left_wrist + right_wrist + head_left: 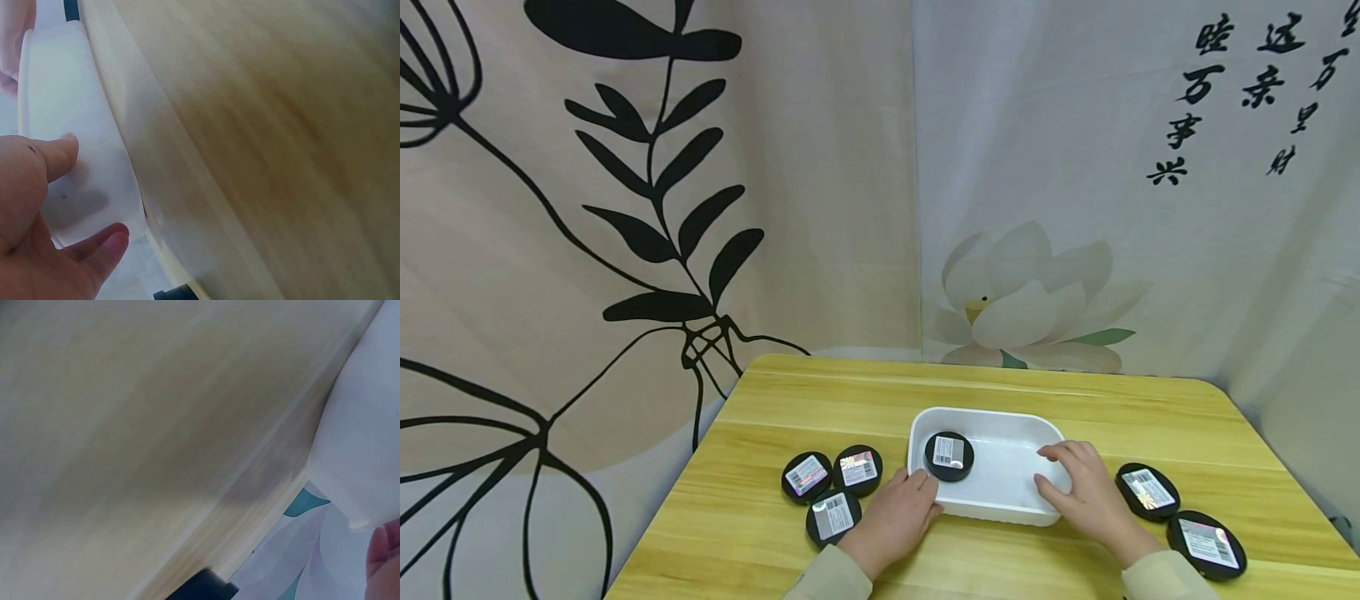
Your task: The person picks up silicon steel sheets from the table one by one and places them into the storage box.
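Note:
A white rectangular tray [1007,510] sits on the table, with one flat black round disc [957,473] bearing a barcode label at its left end. My left hand [897,518] rests against the tray's front left corner. In the left wrist view its thumb [59,156] lies along the tray's outer wall [62,94], fingers spread apart from it. Over the tray's right end reaches my right hand [1093,500], thumb and forefinger apart with nothing between them. The right wrist view shows only a bit of its fingers [378,553] beside the tray wall [369,437].
Left of the tray lie three similar labelled black discs [833,517], close together. Two more discs [1207,546] lie to the right, beside my right forearm. The yellow wooden table [820,392] ends at printed curtains [835,208] behind it.

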Action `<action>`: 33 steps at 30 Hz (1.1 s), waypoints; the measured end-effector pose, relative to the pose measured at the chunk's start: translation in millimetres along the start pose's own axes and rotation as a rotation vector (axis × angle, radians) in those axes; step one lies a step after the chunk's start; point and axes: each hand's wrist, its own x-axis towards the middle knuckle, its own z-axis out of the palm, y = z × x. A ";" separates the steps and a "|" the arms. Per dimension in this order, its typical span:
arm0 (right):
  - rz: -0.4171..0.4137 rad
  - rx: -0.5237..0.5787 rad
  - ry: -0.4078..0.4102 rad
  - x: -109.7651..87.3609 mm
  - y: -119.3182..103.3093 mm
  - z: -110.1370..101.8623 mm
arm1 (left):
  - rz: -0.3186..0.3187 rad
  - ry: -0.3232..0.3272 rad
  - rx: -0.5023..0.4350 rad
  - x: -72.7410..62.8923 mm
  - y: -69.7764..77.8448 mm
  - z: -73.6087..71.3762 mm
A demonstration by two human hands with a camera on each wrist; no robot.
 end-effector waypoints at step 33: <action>0.067 0.000 -0.006 -11.8 17.7 -7.8 | 0.003 0.030 -0.006 -1.1 2.2 -3.6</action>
